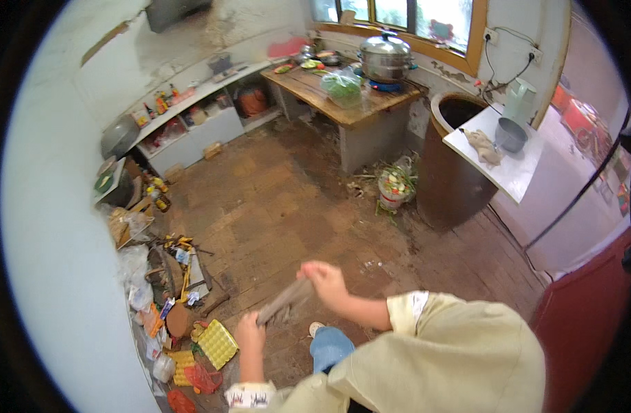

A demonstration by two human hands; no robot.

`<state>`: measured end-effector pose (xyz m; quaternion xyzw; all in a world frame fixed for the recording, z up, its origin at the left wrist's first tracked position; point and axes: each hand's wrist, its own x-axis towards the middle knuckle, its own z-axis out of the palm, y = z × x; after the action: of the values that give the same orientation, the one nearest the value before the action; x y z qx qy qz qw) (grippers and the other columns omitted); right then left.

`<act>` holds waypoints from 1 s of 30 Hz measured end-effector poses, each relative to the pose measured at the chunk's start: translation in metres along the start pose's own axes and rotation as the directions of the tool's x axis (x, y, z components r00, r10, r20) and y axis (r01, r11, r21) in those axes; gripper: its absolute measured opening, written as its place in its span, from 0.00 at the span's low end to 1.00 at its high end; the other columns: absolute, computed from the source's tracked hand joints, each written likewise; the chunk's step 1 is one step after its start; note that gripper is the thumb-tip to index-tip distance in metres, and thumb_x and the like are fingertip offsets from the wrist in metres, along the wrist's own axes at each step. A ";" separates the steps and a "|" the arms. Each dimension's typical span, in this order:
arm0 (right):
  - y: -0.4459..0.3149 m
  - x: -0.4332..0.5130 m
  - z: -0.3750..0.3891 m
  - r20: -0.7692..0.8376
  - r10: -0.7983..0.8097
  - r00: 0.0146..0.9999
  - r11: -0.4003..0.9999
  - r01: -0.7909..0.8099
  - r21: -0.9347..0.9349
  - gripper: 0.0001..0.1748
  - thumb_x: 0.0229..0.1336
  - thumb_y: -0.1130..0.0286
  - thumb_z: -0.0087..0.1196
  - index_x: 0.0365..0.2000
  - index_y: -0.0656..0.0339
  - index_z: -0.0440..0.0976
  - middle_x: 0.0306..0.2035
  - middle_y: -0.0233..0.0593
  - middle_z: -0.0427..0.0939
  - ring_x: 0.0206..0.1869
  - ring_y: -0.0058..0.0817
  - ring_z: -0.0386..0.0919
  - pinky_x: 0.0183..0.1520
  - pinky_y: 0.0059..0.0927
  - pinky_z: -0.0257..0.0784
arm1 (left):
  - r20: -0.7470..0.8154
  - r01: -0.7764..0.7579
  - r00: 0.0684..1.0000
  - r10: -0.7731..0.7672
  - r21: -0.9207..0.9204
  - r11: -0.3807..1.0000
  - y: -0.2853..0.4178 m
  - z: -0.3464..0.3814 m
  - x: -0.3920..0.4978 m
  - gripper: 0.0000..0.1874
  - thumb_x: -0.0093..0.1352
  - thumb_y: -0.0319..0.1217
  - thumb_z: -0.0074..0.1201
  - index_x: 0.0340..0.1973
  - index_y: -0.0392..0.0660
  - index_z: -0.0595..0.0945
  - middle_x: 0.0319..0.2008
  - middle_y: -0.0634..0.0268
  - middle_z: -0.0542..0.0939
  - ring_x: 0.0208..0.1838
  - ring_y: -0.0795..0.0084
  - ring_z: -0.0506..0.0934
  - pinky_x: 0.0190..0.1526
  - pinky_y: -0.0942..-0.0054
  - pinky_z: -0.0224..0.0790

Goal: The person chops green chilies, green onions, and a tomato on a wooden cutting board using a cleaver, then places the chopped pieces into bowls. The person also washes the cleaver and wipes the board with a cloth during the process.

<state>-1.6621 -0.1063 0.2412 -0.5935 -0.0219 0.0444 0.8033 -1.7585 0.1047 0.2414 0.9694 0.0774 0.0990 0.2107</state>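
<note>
Both hands hold a greyish-brown cloth (pixel 287 300), seemingly a rag, stretched between them above the brown tiled floor (pixel 274 222). My left hand (pixel 251 333) grips its lower left end. My right hand (pixel 326 281) has its upper right end between the fingers. The cloth is somewhat blurred, so its exact kind cannot be told. Below it and to the right, a blue trouser leg (pixel 330 347) and a pale shoe tip (pixel 315 328) show. A yellow egg tray (pixel 218 345) lies on the floor just left of my left hand.
Plastic bags (pixel 137 273), sticks and other litter line the left wall. Ahead stands a wooden table (pixel 300 90) with a steel steamer pot (pixel 385 57). A bucket of vegetable scraps (pixel 393 193) is beside a large brown vat (pixel 444 175); a white board (pixel 517 178) juts over it.
</note>
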 end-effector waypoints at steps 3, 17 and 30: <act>-0.016 0.086 0.014 -0.136 0.027 0.990 0.961 0.012 0.276 0.09 0.60 0.69 0.51 0.36 0.63 0.75 0.32 0.38 0.80 0.31 0.17 0.74 0.34 0.20 0.70 | -0.017 -0.084 0.996 0.082 -0.249 0.965 -0.013 0.013 0.099 0.15 0.50 0.21 0.56 0.34 0.45 0.79 0.32 0.55 0.78 0.37 0.53 0.76 0.38 0.63 0.68; -0.027 0.478 -0.066 -0.420 0.131 0.898 0.899 0.071 0.432 0.11 0.62 0.67 0.48 0.39 0.63 0.72 0.32 0.39 0.80 0.30 0.24 0.76 0.35 0.26 0.71 | 0.522 -0.213 0.597 0.609 -0.628 0.748 0.076 0.057 0.502 0.14 0.54 0.29 0.63 0.31 0.39 0.76 0.27 0.60 0.72 0.36 0.64 0.72 0.40 0.72 0.65; -0.092 0.809 -0.032 -0.073 -0.295 0.953 0.831 0.219 -0.511 0.10 0.60 0.67 0.47 0.31 0.63 0.74 0.28 0.36 0.80 0.32 0.26 0.79 0.34 0.25 0.70 | 0.288 -0.579 0.730 0.620 -0.220 0.785 -0.021 0.116 0.857 0.17 0.50 0.23 0.60 0.36 0.42 0.80 0.34 0.59 0.76 0.40 0.59 0.74 0.39 0.66 0.68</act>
<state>-0.8496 -0.0851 0.3058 -0.7733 -0.0526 -0.1157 0.6212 -0.9045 0.2420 0.2658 0.9301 -0.2838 -0.0054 0.2329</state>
